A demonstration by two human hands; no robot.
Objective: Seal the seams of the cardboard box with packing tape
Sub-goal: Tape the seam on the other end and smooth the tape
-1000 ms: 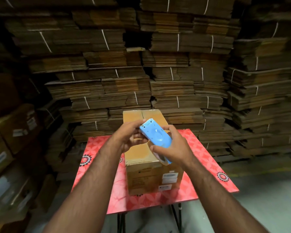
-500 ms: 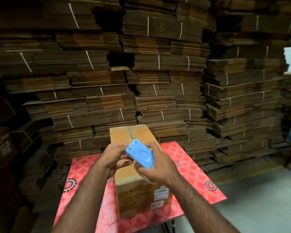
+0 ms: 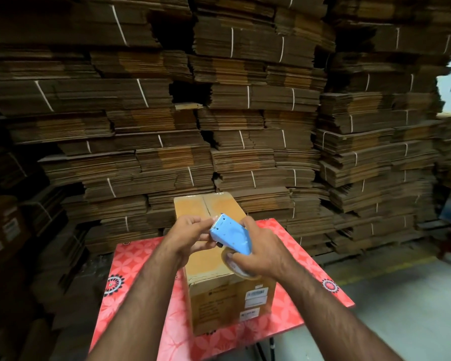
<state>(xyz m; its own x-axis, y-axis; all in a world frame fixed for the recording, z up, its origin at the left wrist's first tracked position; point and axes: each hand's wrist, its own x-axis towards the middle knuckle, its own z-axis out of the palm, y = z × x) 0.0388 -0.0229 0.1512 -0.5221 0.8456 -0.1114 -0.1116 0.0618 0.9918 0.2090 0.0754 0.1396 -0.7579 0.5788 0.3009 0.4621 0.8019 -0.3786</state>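
A: Where is the cardboard box (image 3: 208, 259)?

B: Directly under both hands, upright on the red patterned worktop (image 3: 130, 267). Its top flaps meet in a centre seam running away from the person; whether tape already covers it I cannot tell.

A: And the tape?

B: The right hand (image 3: 263, 254) is wrapped around the clear tape roll (image 3: 238, 267) and the back of the blue tape dispenser (image 3: 231, 237), holding it just above the box's near end. The left hand (image 3: 190, 234) has its fingers curled at the dispenser's toothed front edge; it seems to be pinching for the loose tape end, though the tape itself is too thin to make out.

A: How will these handle?

B: The dispenser looks like light, stiff plastic, best gripped around the roll as it is now. The teeth could nick a finger. The film is likely limp and sticky and may fold onto itself. The box looks rigid enough to press against.

A: Beyond the hands?

B: Strapped stacks of flattened cartons (image 3: 245, 121) fill the background.
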